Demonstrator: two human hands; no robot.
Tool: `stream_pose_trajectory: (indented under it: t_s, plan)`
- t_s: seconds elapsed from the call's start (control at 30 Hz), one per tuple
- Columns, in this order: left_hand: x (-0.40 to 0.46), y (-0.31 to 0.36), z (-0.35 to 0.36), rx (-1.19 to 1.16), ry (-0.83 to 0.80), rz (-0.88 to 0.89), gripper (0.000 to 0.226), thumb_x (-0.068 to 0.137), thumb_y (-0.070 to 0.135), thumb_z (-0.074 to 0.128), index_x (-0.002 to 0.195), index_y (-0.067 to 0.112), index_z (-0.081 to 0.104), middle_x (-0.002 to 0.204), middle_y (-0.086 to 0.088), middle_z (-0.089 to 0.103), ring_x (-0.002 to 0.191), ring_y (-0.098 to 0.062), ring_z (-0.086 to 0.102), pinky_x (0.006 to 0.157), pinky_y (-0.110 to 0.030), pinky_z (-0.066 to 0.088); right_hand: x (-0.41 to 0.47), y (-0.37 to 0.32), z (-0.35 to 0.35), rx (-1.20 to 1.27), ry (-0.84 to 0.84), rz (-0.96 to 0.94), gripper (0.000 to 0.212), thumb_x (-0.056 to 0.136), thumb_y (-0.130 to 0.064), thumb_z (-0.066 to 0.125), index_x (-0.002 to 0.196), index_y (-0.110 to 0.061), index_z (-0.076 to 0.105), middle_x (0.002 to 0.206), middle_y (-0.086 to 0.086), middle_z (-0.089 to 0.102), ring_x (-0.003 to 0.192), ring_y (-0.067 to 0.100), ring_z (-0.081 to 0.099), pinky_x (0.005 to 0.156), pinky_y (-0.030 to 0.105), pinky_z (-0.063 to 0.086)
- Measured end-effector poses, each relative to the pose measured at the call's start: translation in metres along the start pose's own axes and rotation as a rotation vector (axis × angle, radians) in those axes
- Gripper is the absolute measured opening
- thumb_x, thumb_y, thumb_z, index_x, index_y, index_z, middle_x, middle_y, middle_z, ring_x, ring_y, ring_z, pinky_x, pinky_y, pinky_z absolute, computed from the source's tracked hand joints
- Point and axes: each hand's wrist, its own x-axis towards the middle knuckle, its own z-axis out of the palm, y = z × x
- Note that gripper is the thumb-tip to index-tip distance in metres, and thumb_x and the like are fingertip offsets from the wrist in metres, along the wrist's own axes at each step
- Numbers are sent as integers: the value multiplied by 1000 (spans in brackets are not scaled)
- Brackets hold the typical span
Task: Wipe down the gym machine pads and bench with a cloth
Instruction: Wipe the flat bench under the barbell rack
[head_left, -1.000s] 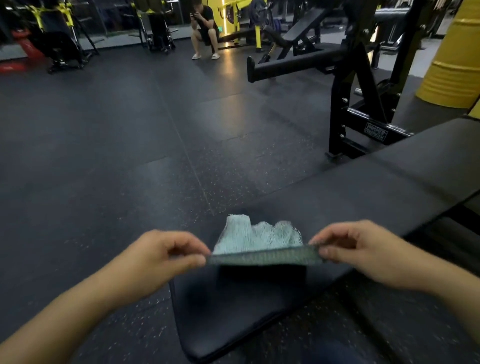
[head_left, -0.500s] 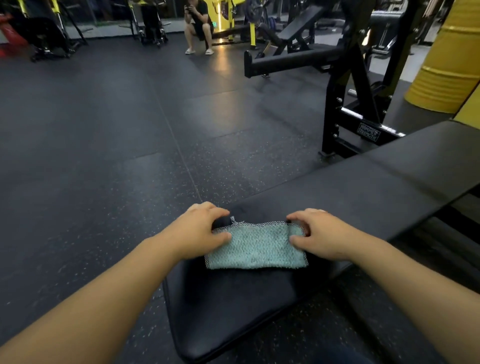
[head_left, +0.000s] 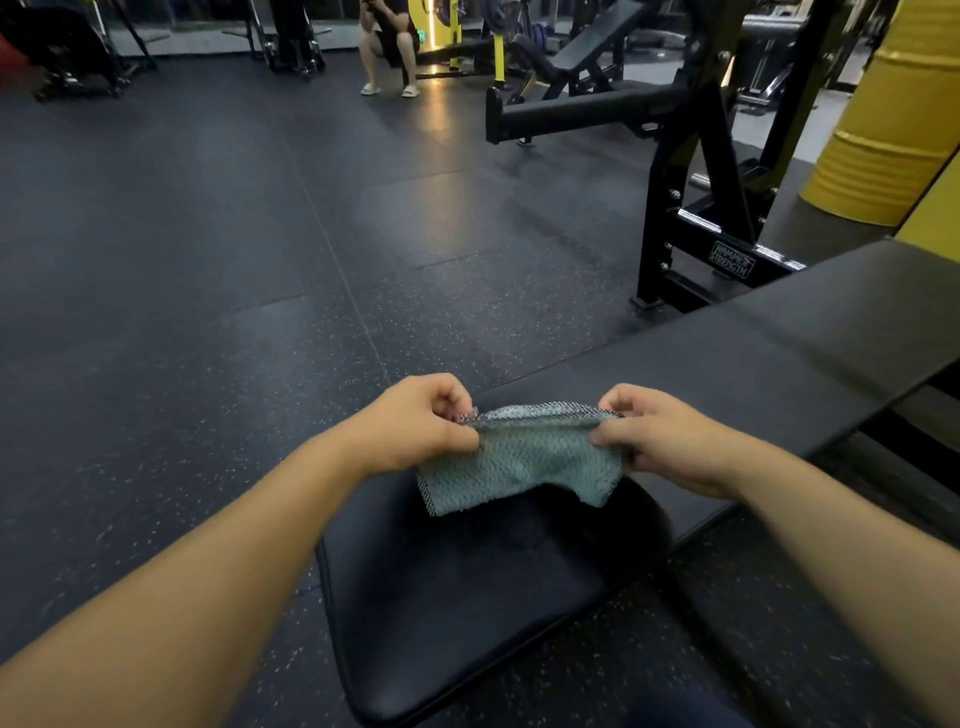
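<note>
The long black padded bench surface (head_left: 597, 374) is stretching away beneath and beyond both hands, running off to the right. Both forearms are reaching forward over its near end. The left hand (head_left: 415, 428) and the right hand (head_left: 657, 434) are each pinching an upper corner of the teal-green waffle-weave cloth (head_left: 519, 462), which is hanging between them, its lower edge drooping toward the padding.
</note>
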Motion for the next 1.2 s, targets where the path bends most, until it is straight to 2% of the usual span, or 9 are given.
stream_pose_trajectory:
  t_s: [0.17, 0.3, 0.4, 0.5, 0.63, 0.77, 0.87, 1.03, 1.2]
  plan:
    - [1, -13, -2, -245, -22, -265, 25, 80, 10, 85, 101, 8, 73, 94, -9, 77, 82, -21, 72, 73, -36, 61, 8, 16, 0, -325, 139, 19, 23, 94, -25, 72, 109, -21, 56, 97, 13, 68, 63, 18, 65, 55, 35, 57]
    - [-1, -15, -3, -248, 69, -361, 29, 78, 28, 90, 85, 12, 66, 71, -3, 67, 60, -13, 64, 61, -31, 60, 18, 20, -1, -448, 233, -10, 30, 86, -40, 79, 103, -29, 57, 89, 0, 64, 47, 17, 56, 51, 32, 49]
    - [0, -13, -6, -114, 144, -407, 45, 72, 48, 90, 72, 20, 55, 56, 3, 55, 48, -11, 53, 48, -23, 49, 16, 12, -4, -483, 229, -8, 27, 87, -47, 77, 95, -25, 63, 76, -3, 60, 56, 15, 56, 53, 29, 44]
    - [-2, -14, -7, 44, 169, -450, 53, 71, 63, 84, 80, 15, 62, 67, 1, 62, 56, -16, 58, 51, -25, 51, 15, 9, -6, -708, 254, 27, 32, 90, -52, 70, 105, -24, 62, 85, -8, 59, 79, 14, 58, 65, 30, 40]
    - [-6, -11, -4, 49, 187, -426, 52, 76, 51, 86, 112, 18, 67, 100, 0, 72, 85, -17, 72, 69, -29, 60, 2, 9, 4, -806, 401, -69, 50, 91, -50, 66, 130, -28, 46, 119, -7, 51, 106, 16, 54, 86, 36, 46]
    - [-3, -17, 5, 62, 238, -403, 36, 78, 29, 87, 106, 19, 68, 105, -1, 71, 94, -22, 70, 91, -40, 59, -16, 19, 14, -870, 238, -213, 38, 87, -48, 71, 112, -38, 43, 111, -15, 40, 105, 9, 47, 89, 33, 46]
    - [0, -19, 8, -45, 327, -383, 38, 89, 17, 74, 125, 11, 64, 108, -6, 69, 90, -27, 73, 80, -45, 64, -19, 30, 7, -903, 70, -212, 15, 92, -38, 68, 94, -41, 54, 103, -16, 44, 101, 8, 51, 90, 29, 45]
    - [-4, -16, 12, -248, 332, -420, 48, 99, 15, 66, 144, 9, 50, 134, -11, 56, 99, -29, 69, 54, -36, 62, -24, 28, -13, -841, 34, -200, 13, 90, -32, 74, 95, -43, 69, 101, -15, 51, 88, -2, 53, 84, 21, 45]
    - [1, 2, 17, -98, 358, -300, 44, 91, 26, 75, 131, 18, 59, 119, -5, 65, 100, -28, 69, 74, -47, 64, -32, 22, -22, -744, 178, -221, 11, 89, -30, 72, 93, -41, 71, 95, -14, 57, 82, -4, 57, 78, 20, 44]
